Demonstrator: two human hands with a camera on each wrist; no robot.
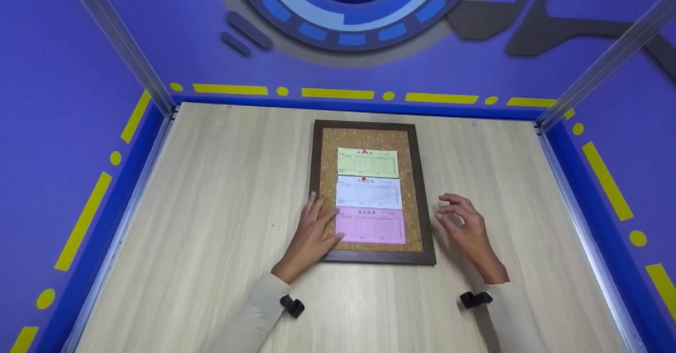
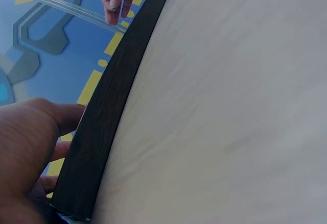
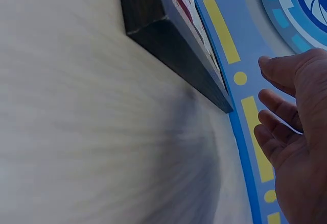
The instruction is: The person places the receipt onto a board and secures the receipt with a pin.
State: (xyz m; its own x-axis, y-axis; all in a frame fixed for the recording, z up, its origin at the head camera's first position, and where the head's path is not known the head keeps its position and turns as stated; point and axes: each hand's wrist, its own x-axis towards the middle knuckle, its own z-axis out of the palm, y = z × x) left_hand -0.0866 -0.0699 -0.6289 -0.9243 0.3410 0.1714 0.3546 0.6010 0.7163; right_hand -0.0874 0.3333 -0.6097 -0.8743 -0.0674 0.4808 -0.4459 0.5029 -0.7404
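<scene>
A cork board (image 1: 330,141) in a dark wooden frame (image 1: 426,221) lies on the table. Down its middle run a green paper slip (image 1: 367,163), a white slip (image 1: 368,193) and a pink slip (image 1: 372,227), each printed with a form. Red push pins (image 1: 364,151) stand at the top of the green and white slips. My left hand (image 1: 311,234) rests across the frame's left side, fingertips and thumb touching the pink slip's left edge. Right of the board hovers my right hand (image 1: 467,229), fingers loosely bent and thumb apart from them in the right wrist view (image 3: 301,112), with nothing visible between.
Pale wood-grain table (image 1: 222,184) surrounds the board. Blue panels (image 1: 158,36) with yellow markings enclose the back and both sides, joined by metal posts (image 1: 121,36) at the corners. Black wrist cameras (image 1: 292,306) sit on both sleeves.
</scene>
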